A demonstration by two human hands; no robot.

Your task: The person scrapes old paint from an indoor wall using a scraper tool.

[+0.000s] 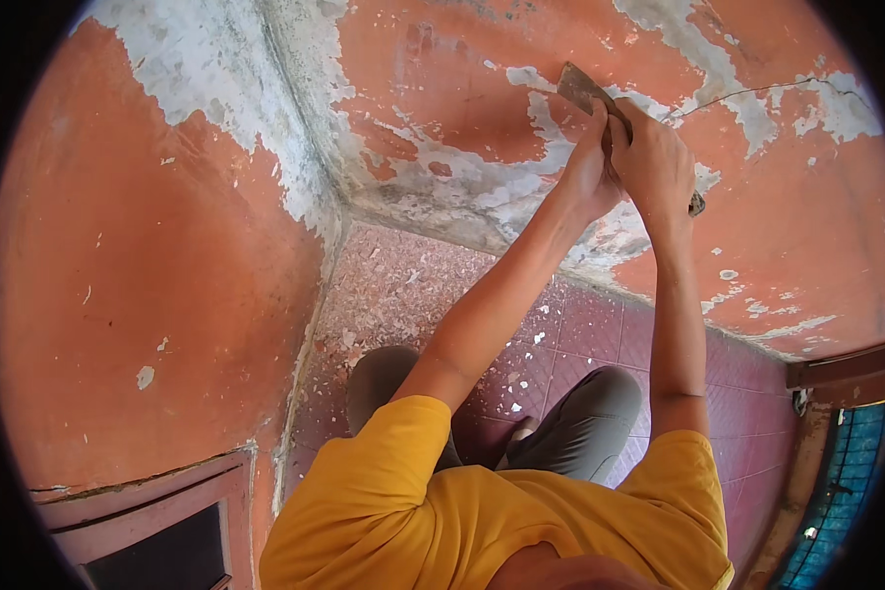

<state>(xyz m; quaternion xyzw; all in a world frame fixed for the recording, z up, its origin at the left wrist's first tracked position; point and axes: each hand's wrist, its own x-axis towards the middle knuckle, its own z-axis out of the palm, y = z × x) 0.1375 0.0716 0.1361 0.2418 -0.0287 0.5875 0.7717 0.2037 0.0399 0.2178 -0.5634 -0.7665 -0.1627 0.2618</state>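
Observation:
Both of my hands are closed on a scraper (581, 88) with a flat, worn metal blade. Its blade points up and left, against or close to the orange wall (442, 88) whose paint is flaking; contact cannot be told. My left hand (594, 169) grips from the left side, thumb along the tool. Wrapped over it from the right is my right hand (653, 162). The dark handle end sticks out beyond the right hand; the middle of the tool is hidden by my fingers. Bare grey-white patches (546, 123) show around the blade.
A second peeling orange wall (167, 295) meets this one in a corner at left. Paint chips lie over the reddish tiled floor (600, 329). A wooden frame (147, 511) is at lower left, a blue grille (841, 501) at lower right. My bent knees (590, 423) are below.

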